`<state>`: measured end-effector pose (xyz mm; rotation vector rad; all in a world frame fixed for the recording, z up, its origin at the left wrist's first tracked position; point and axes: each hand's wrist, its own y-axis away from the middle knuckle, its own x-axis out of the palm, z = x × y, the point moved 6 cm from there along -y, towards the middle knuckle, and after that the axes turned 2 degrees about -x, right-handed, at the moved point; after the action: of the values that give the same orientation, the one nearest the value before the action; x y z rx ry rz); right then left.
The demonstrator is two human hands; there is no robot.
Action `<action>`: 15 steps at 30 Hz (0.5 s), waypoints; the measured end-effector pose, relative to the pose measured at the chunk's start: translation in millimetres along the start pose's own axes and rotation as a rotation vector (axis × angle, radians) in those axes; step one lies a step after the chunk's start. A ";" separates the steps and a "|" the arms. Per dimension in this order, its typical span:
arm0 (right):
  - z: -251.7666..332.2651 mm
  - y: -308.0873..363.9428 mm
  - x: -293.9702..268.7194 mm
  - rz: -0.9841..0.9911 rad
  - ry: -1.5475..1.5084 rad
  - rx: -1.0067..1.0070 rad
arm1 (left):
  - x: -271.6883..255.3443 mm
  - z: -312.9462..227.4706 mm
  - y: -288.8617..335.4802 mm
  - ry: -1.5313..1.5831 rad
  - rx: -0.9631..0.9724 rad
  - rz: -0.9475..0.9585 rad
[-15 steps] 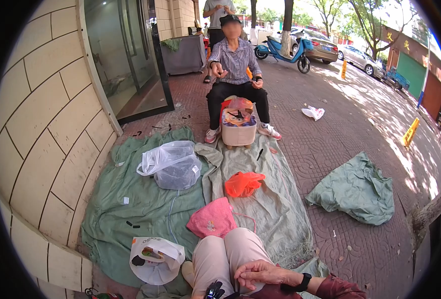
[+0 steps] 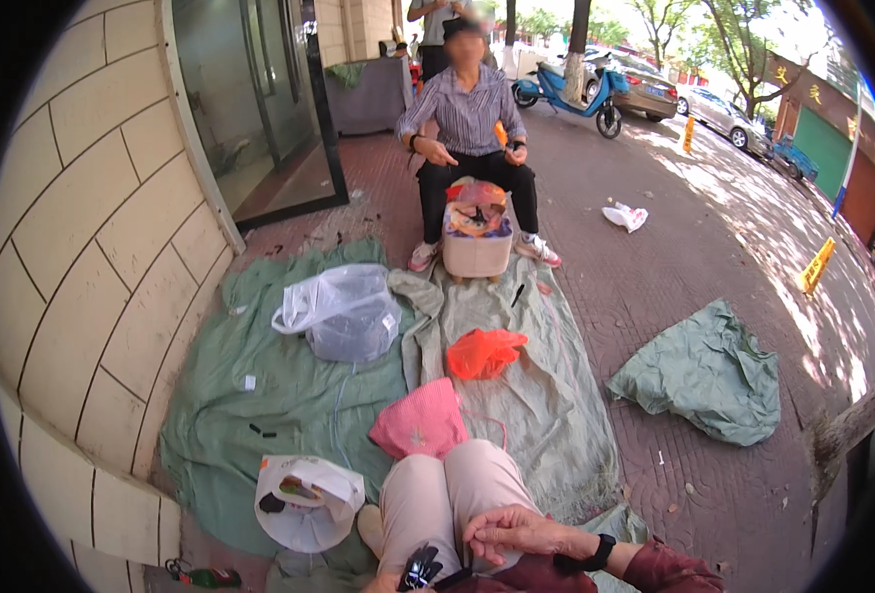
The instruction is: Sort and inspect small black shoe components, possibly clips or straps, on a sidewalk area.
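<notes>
My right hand (image 2: 519, 532) rests over my right thigh with its fingers curled toward the thumb. Anything it holds is too small or hidden to make out. At the lower edge, only part of my left hand (image 2: 386, 583) shows, with a bundle of small black strips (image 2: 421, 568) in its grip. My knees, in beige trousers (image 2: 467, 484), lie between the hands and a pink checked cloth bag (image 2: 421, 420). To the left of my legs stands a white plastic bag (image 2: 309, 514) with its mouth gaping and dark and coloured things inside.
Green sheeting (image 2: 289, 415) covers the ground, bearing a clear plastic bag (image 2: 344, 311), a red plastic bag (image 2: 485, 353) and scattered black strips (image 2: 262, 431). Opposite, a person (image 2: 472, 128) sits behind a beige bin (image 2: 477, 252). A tiled wall (image 2: 111, 247) borders the left; crumpled green sheeting (image 2: 700, 376) lies right.
The seated person's outstretched hand has drawn down toward their lap. My right hand has shifted slightly up, fingers still curled; the left still grips the black strips.
</notes>
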<state>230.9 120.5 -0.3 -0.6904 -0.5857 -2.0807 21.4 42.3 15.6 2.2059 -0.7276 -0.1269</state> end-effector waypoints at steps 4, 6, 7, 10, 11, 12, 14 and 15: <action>13.5 -1.1 -2.9 -0.079 0.079 -0.023 | -3.5 -28.0 -7.3 -0.007 0.118 0.032; 20.7 -0.9 -3.1 -0.158 0.051 0.003 | -10.8 -44.8 -19.1 0.025 0.235 -0.064; 22.6 0.1 -4.8 -0.218 0.019 -0.005 | -10.9 -62.1 -24.8 0.025 0.278 -0.101; 25.1 0.4 -8.6 -0.277 0.059 -0.048 | -1.7 -95.0 -41.2 0.115 0.347 -0.064; 29.6 -0.8 -1.4 -0.294 0.009 -0.051 | 1.4 -95.2 -45.7 0.135 0.357 -0.075; 26.2 -0.2 0.5 -0.301 0.006 -0.052 | 5.6 -95.6 -49.7 0.150 0.374 -0.077; 31.4 2.7 2.5 -0.298 -0.071 -0.187 | 12.9 -96.8 -55.5 0.162 0.390 -0.037; 27.7 5.5 3.3 -0.273 -0.088 -0.234 | 16.8 -96.9 -57.7 0.177 0.404 -0.004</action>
<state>241.0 132.9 23.2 -0.8800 -0.5126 -2.4083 92.5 127.4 42.4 2.5590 -0.6957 0.2309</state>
